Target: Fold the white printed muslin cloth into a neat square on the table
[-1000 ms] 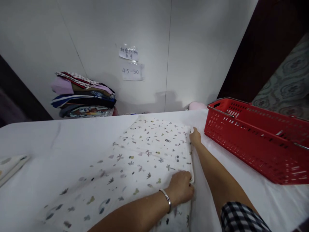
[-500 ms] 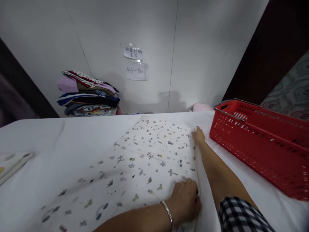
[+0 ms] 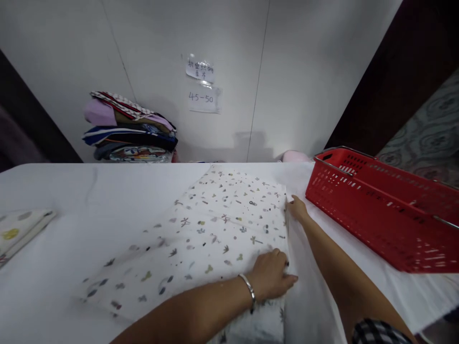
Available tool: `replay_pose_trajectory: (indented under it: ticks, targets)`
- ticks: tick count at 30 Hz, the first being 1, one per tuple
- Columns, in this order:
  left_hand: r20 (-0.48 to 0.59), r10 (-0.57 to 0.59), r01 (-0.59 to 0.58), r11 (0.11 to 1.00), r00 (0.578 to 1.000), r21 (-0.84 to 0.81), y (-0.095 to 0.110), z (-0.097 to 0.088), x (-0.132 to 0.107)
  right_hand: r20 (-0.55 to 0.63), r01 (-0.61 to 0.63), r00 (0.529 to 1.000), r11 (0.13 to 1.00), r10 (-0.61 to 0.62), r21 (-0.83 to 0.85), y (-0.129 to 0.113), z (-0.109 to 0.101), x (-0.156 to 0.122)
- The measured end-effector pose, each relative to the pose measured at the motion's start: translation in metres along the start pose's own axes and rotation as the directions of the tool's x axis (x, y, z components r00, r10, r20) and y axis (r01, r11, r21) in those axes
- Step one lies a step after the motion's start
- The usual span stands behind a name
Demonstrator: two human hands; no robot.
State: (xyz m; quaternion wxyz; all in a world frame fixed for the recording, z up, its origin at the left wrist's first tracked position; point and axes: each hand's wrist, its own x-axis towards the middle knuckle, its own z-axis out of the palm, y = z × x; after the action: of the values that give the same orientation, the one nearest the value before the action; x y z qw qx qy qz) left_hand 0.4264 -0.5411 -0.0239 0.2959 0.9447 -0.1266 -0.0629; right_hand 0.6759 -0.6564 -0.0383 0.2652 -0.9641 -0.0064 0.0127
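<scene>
White palm-tree-print cloth (image 3: 215,229) meets both hands along 1 edge: I see my left hand (image 3: 270,274) with thumb and fingers apart; my right hand's (image 3: 297,209) grip I can't tell.

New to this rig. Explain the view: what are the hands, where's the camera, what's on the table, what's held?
No machine here: these are a person's two bare hands, seen by a camera worn on the head, looking forward and down. The left hand, with a bracelet on its wrist, rests by the near part of a patterned cloth's right edge. The right hand touches that edge farther away; how firmly either grips is unclear. On the white table also lie a folded cloth at left and a red basket at right.
</scene>
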Motion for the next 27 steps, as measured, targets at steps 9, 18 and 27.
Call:
replay_pose_trajectory:
  ticks: [9,18,27]
  targets:
    - [0.107,0.150,-0.160,0.983,0.983,0.094,0.022,0.002,-0.105,0.218,-0.005,0.975,0.980,-0.039,0.199,0.010,-0.007,-0.115]
    - [0.052,0.154,-0.161,0.969,0.987,0.186,0.029,0.008,-0.141,0.492,-0.256,0.864,0.744,-0.110,0.617,0.005,-0.018,-0.221]
    - [0.006,0.240,-0.236,0.946,0.971,0.221,0.013,0.012,-0.146,0.394,-0.242,0.911,0.615,-0.122,0.750,0.003,-0.018,-0.245]
